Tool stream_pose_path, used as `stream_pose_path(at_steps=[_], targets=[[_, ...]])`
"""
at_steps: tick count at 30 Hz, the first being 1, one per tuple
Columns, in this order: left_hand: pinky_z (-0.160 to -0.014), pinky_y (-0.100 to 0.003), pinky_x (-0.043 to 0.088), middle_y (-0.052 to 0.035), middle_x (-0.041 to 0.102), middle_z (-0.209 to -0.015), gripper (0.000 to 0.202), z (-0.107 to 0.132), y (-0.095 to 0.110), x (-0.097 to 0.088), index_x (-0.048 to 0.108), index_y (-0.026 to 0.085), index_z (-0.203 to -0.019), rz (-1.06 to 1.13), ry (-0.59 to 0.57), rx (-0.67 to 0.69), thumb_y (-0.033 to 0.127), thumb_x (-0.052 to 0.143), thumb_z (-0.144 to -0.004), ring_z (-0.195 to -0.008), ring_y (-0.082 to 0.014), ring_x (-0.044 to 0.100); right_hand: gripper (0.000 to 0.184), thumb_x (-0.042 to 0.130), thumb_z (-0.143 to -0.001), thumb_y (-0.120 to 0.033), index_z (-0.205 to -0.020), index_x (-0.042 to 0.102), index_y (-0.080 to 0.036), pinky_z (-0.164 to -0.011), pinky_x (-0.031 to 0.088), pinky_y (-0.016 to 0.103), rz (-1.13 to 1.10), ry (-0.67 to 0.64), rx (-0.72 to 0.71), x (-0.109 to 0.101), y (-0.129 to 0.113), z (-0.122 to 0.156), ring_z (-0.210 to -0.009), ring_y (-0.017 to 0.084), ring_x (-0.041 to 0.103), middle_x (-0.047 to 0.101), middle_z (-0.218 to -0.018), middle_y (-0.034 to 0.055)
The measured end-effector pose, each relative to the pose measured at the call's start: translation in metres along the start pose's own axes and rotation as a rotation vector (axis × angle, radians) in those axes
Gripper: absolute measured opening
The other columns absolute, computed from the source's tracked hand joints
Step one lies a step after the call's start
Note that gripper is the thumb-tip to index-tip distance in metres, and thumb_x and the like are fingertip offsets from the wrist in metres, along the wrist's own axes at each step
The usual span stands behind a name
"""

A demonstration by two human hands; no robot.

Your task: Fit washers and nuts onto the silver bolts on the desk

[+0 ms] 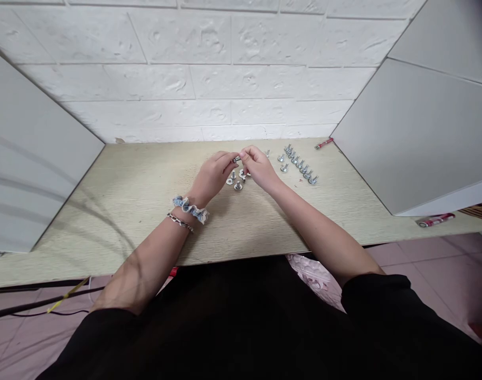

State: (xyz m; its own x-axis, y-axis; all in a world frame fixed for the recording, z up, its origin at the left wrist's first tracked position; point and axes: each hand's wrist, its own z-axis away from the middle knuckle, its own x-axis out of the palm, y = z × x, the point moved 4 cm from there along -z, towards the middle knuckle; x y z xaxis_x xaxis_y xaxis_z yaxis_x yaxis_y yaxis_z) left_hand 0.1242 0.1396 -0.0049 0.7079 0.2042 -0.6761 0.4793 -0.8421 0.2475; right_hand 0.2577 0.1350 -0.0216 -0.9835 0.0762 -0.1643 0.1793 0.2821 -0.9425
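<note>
My left hand [213, 177] pinches a small silver bolt [236, 159] between thumb and fingers, just above the table. My right hand [258, 168] meets it from the right, its thumb and forefinger closed on the bolt's other end. Fingertips hide part of the bolt, so I cannot tell whether a washer or nut is on it. Below the hands lie a few loose metal pieces: a bolt standing on its head [238, 186], a flat washer [229, 181] and others partly covered by my right hand.
Right of my hands, several bolts with washers [300, 163] stand in a slanting row, with a few more beside it. A red battery-like cylinder [323, 143] lies by the right panel [415, 126], another [436, 220] near the front edge. A white brick wall [209, 79] closes the back; a grey panel [38, 153] bounds the left.
</note>
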Motion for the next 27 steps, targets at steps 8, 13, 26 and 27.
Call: stream_pose_path(at_steps=[8,13,26,27], targets=[[-0.079,-0.029,0.047,-0.0064,0.065,-0.099,0.02,0.001,-0.005,0.001,0.059,0.018,-0.106,0.004,0.02,-0.016,0.02,0.05,-0.088,-0.091,-0.0154,0.059,0.029,0.046,-0.071,-0.007,-0.095,0.041,-0.024,-0.07,0.044,0.026,-0.019,0.047,-0.085,0.0,0.0,-0.003,-0.077,0.011,0.051,0.051,-0.094,0.0],[-0.078,-0.029,0.047,-0.0064,0.065,-0.098,0.019,0.001,-0.004,0.001,0.06,0.018,-0.105,-0.01,0.042,-0.024,0.021,0.05,-0.088,-0.089,-0.0153,0.059,0.04,0.044,-0.068,-0.007,-0.102,0.036,-0.026,-0.07,0.044,0.026,-0.036,0.137,-0.071,-0.005,-0.001,-0.003,-0.085,0.013,0.051,0.05,-0.102,0.0014],[-0.078,-0.026,0.049,-0.0058,0.065,-0.097,0.018,0.001,0.006,0.001,0.059,0.015,-0.104,0.027,0.015,0.063,0.021,0.051,-0.089,-0.088,-0.0136,0.06,0.061,0.03,-0.078,-0.075,-0.051,0.033,-0.021,-0.052,0.035,0.026,0.171,0.066,0.205,-0.007,-0.002,0.003,-0.047,0.01,0.04,0.034,-0.045,-0.0032],[-0.078,-0.027,0.049,-0.0059,0.065,-0.098,0.018,0.001,0.007,0.001,0.059,0.015,-0.104,0.027,0.017,0.072,0.021,0.051,-0.089,-0.089,-0.0137,0.06,0.062,0.028,-0.078,-0.076,-0.049,0.032,-0.021,-0.051,0.034,0.026,0.17,0.067,0.219,-0.006,-0.001,0.004,-0.045,0.01,0.039,0.033,-0.043,-0.0032]])
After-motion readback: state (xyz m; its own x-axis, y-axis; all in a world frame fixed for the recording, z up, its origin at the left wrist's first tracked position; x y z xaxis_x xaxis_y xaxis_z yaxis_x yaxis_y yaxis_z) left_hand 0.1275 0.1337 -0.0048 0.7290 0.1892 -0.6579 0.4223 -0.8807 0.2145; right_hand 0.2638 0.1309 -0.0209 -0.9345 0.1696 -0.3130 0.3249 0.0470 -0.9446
